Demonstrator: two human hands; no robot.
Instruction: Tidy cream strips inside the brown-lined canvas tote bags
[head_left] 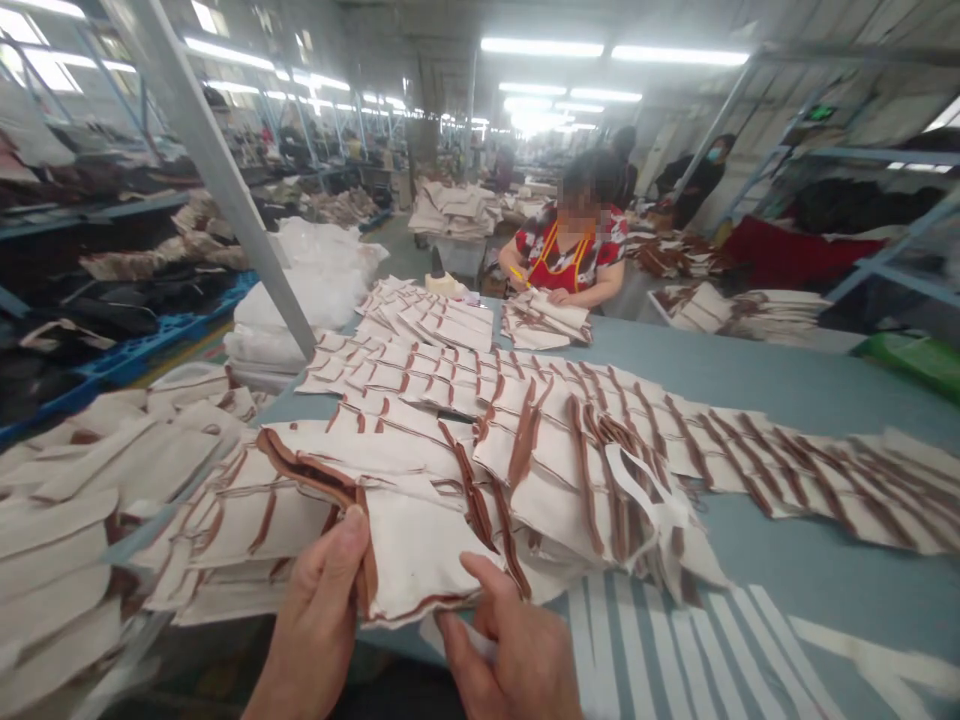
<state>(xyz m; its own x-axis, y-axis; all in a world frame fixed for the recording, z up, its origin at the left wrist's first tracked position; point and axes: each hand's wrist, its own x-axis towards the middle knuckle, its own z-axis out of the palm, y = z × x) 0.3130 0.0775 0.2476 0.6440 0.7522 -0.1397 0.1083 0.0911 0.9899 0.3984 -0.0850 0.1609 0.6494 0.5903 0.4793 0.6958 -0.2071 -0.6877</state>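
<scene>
A cream fabric piece with brown-trimmed edges (420,550) is held up between my two hands, close to the near table edge. My left hand (322,600) pinches its brown left edge, thumb on top. At the lower right corner, my right hand (514,640) grips the piece, with its index finger lying along the fabric. Something white, perhaps a strip, shows under the right fingers; its full shape is hidden. Just beyond lie overlapping cream pieces with brown trim (559,450). White strips (675,640) are laid side by side to the right of my right hand.
Rows of cream pieces (720,430) spread across the blue-green table (757,375). A slanted metal post (217,170) rises at the left, near stacked fabric (127,450) and white plastic bags (300,290). Across the table a person (574,245) handles fabric pieces.
</scene>
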